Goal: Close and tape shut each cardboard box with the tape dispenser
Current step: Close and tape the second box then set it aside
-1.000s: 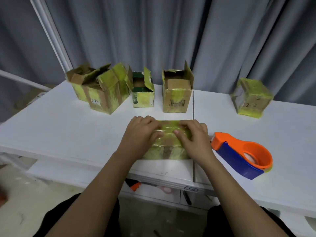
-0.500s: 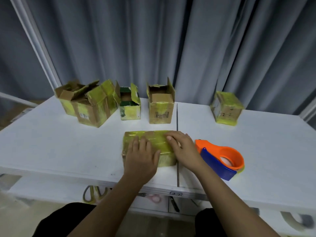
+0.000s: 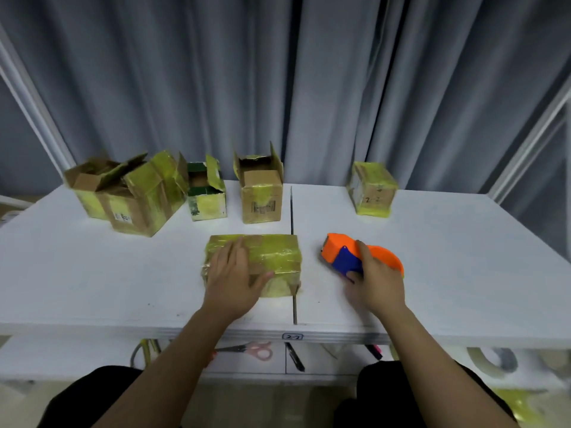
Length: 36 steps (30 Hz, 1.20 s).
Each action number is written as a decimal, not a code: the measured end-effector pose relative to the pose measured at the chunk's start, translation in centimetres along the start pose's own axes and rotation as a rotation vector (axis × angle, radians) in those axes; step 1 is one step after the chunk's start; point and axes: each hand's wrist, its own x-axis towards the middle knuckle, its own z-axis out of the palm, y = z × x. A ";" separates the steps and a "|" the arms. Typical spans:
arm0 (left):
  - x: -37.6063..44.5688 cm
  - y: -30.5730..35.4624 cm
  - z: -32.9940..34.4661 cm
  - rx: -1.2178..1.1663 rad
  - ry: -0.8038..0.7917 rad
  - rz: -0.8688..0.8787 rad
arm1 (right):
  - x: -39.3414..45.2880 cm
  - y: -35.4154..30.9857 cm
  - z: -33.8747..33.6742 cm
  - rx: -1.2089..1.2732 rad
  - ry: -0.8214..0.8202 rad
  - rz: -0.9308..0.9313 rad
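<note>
A flat cardboard box wrapped in yellow tape lies closed in front of me on the white table. My left hand presses flat on its top left part, fingers spread. To the box's right lies the orange and blue tape dispenser, and my right hand is wrapped around its handle end. Several open boxes stand at the back: a cluster at the left, a small green one, a brown one. A closed taped box sits back right.
Grey curtains hang right behind the table. A seam splits the tabletop down the middle, beside the flat box. Pink-handled scissors, markers and a tape roll lie on the shelf under the table's front edge.
My right hand left the flat box and moved right onto the tape dispenser, which has shifted slightly. My left hand stays flat on the box. The camera has tilted up a bit.
</note>
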 end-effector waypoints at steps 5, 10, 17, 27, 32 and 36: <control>0.8 0.4 -0.1 -0.046 0.018 -0.054 | 0.2 -1.2 -2.5 0.365 0.231 -0.126; 2.2 1.4 -2.7 -0.367 -0.065 -0.259 | 0.6 -3.5 -3.6 0.533 0.182 -0.247; 2.9 3.2 -7.9 -0.735 -0.033 -0.039 | 0.7 -6.1 -4.7 0.570 0.129 -0.362; 4.2 3.5 -10.8 -0.869 0.097 0.100 | -0.3 -8.6 -7.6 0.555 0.080 -0.404; 4.7 3.2 -11.6 -0.756 0.172 0.095 | -0.5 -9.1 -8.9 0.487 -0.012 -0.418; 5.5 2.9 -12.3 -0.664 0.151 0.030 | -1.1 -8.7 -9.2 0.607 -0.026 -0.380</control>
